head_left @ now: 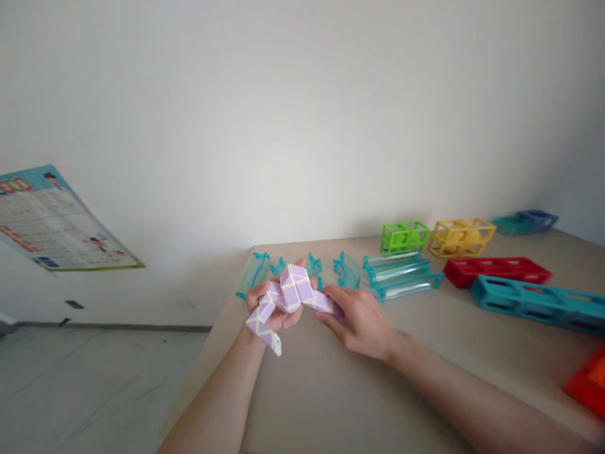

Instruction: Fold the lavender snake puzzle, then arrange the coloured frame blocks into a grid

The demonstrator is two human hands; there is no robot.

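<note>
Left hand [286, 320]: cupped beneath and behind the lilac block chain [297, 287], holding the bulk of it; fingers visible to either side, palm mostly hidden.
Right hand [366, 318]: closed narrowly on one end of the chain, one digit above, another below; outermost part hidden by the grip.
Chain from right hand: directly to the left, in contact, with the thick middle cluster just past the fingertips.
Chain from left hand: lying over palm and fingers, loose end hanging past the wrist toward the body.
Long axis: bent, not one straight line; from the right grip sideways and slightly upward to the cluster, then down on the left and back across the left wrist.
Nearer hand: neither, in contact with both.
Short stretch between hands: supported on both sides; by judgement, the place where a turn of the right wrist would act.
Chain's look: lilac faces, square and triangular, edged in pale cream; compact and blocky in the middle, slender toward the ends.
Whitish tip [276, 344]: below the left hand, near the wrist, free of any finger; surface marks too blurred to read.
Beyond right hand: teal troughs [401, 290], side by side on the tabletop [331, 397].
Beyond left hand: curved teal pieces [350, 271], partly hidden.
</note>
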